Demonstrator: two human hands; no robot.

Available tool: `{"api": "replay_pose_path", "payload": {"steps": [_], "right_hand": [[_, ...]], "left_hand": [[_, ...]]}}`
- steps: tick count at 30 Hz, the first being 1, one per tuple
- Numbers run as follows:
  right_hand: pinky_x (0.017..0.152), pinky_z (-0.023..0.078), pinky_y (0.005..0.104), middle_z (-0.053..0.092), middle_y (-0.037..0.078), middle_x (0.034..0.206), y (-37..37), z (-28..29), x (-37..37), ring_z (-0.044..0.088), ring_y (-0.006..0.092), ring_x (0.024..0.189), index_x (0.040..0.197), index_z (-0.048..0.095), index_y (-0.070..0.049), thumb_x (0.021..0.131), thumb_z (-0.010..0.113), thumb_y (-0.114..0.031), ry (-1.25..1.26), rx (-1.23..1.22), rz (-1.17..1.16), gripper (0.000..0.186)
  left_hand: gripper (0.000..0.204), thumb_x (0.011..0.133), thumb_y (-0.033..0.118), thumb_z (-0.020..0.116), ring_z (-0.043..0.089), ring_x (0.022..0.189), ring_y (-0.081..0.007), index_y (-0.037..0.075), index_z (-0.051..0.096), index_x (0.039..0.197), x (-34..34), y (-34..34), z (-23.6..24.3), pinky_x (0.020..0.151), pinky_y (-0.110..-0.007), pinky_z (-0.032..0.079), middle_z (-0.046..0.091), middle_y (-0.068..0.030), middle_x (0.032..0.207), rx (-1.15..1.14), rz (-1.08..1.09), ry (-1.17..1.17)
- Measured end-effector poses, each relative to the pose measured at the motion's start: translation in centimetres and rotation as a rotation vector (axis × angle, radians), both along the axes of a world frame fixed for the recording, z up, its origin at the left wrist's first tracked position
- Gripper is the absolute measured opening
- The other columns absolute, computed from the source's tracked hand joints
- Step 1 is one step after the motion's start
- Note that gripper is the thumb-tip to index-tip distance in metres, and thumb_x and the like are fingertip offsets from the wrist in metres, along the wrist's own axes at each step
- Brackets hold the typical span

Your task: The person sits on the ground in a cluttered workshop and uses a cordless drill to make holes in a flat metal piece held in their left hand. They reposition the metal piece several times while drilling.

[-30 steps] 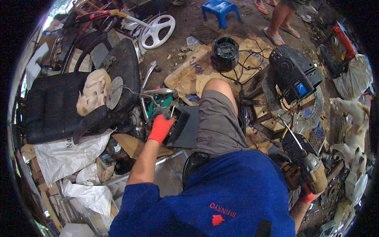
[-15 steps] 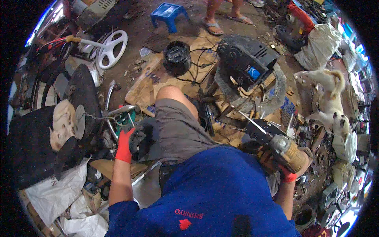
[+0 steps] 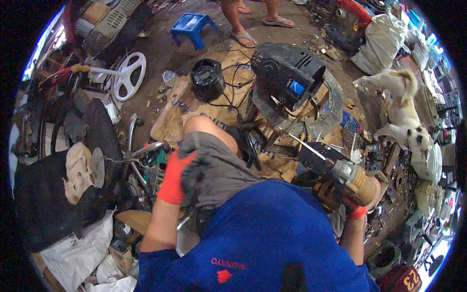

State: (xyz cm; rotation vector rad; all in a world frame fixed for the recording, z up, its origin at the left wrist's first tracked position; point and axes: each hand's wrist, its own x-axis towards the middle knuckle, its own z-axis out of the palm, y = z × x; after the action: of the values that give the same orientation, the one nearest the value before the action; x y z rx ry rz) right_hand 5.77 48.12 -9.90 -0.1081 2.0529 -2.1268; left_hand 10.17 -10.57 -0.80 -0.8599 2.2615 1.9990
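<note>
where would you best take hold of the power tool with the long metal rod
Probably around the thick, rounded tan barrel of the power tool, from above and the left: that upper side shows uncovered and offers a broad surface. The thin rod juts forward-left from the front, and the person's right grip is at the underside, partly hidden.

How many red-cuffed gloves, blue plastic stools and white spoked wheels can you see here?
Red-cuffed gloves: 2, one on the left hand, one on the right hand
Blue plastic stool: 1
White spoked wheel: 1
Total: 4
</note>
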Motion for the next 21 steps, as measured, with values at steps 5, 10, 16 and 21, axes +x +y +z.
{"api": "replay_pose_path", "payload": {"steps": [5, 10, 16, 21], "right_hand": [[0.094, 0.045, 0.0363, 0.055, 0.006, 0.124, -1.1, 1.2, -0.8, 0.054, 0.0226, 0.111, 0.127, 0.049, -0.008, 0.074, 0.076, -0.02, 0.121, 0.127, -0.133, 0.061], [0.092, 0.046, 0.0353, 0.056, 0.006, 0.121, -1.8, 1.6, -0.8, 0.055, 0.0217, 0.109, 0.125, 0.051, -0.008, 0.075, 0.074, -0.02, 0.199, 0.19, -0.249, 0.056], [0.098, 0.043, 0.0359, 0.052, 0.006, 0.127, -0.2, 0.1, 1.1, 0.051, 0.0228, 0.115, 0.131, 0.047, -0.009, 0.076, 0.073, -0.016, 0.128, 0.197, -0.222, 0.061], [0.094, 0.044, 0.0347, 0.055, 0.005, 0.121, -4.3, 4.5, 0.1, 0.053, 0.0196, 0.109, 0.125, 0.051, -0.007, 0.082, 0.069, -0.025, 0.119, -0.084, -0.217, 0.05]], "left_hand": [[0.03, 0.085, 0.024, 0.064, 0.063, 0.083, -0.0166, 0.001, 0.064, 0.104, -8.2, 8.5, -1.9, 0.073, -0.032, 0.05, 0.068, -0.0064, 0.089, 0.135, -0.31, -0.04], [0.026, 0.084, 0.021, 0.056, 0.062, 0.086, -0.0376, 0.002, 0.061, 0.101, -13.6, 13.6, -8.7, 0.076, -0.042, 0.049, 0.064, -0.0204, 0.093, -0.624, -0.555, 0.038], [0.026, 0.084, 0.022, 0.054, 0.06, 0.093, -0.0366, 0.005, 0.059, 0.104, -16.4, 17.3, -9.8, 0.076, -0.045, 0.05, 0.059, -0.0206, 0.111, -0.994, -0.705, -0.023], [0.034, 0.082, 0.014, 0.052, 0.062, 0.088, -0.0327, 0.004, 0.057, 0.115, -15.6, 16.6, -10.7, 0.073, -0.042, 0.051, 0.059, -0.0193, 0.108, -1.272, -0.863, 0.068]]}}
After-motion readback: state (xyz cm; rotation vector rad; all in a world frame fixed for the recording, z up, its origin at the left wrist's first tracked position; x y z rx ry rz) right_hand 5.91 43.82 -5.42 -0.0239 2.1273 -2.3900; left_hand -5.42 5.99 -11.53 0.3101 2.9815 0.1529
